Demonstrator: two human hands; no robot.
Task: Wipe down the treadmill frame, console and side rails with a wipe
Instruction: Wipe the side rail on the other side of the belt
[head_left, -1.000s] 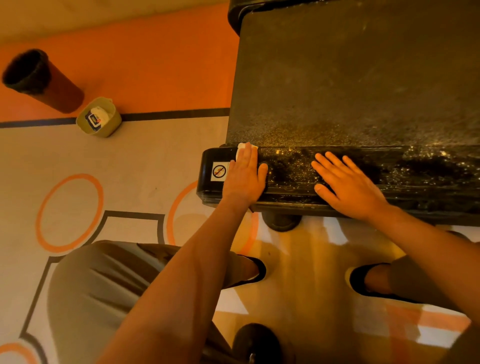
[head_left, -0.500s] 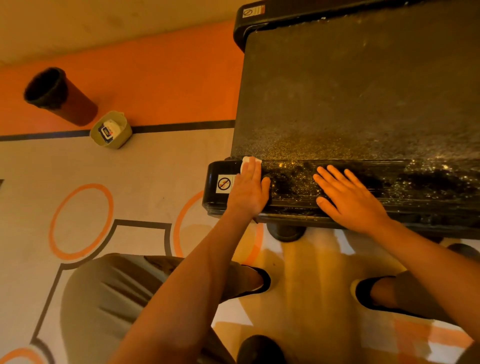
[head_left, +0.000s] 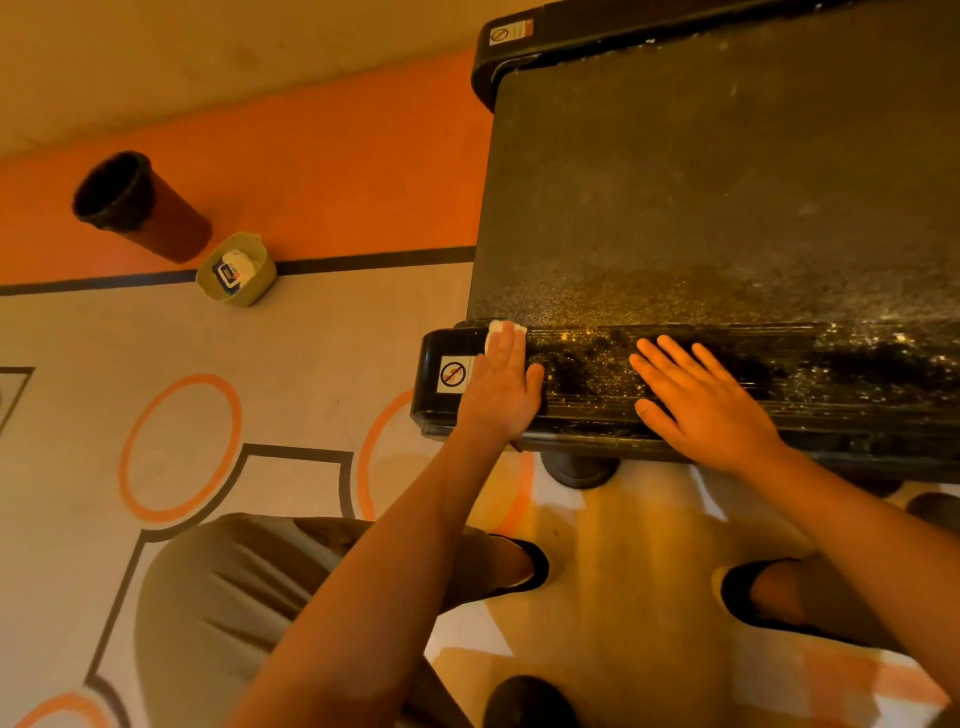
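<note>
Pale floor (head_left: 311, 353), glossy, marked with orange rings (head_left: 193, 380) and dark angular outlines (head_left: 296, 453). Beyond a black line (head_left: 374, 258), a broad orange band (head_left: 337, 171) running up to a plain beige wall (head_left: 208, 62). On the band, near the line: dark bin (head_left: 171, 228) with black liner, upright. Just beside it, set across the line: small yellow-green tub (head_left: 257, 288) holding a packet. Warm amber lighting throughout; soft reflections on the foreground floor.

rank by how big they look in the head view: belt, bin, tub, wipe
1. belt
2. bin
3. tub
4. wipe, unsure: the left hand hides most of it
</note>
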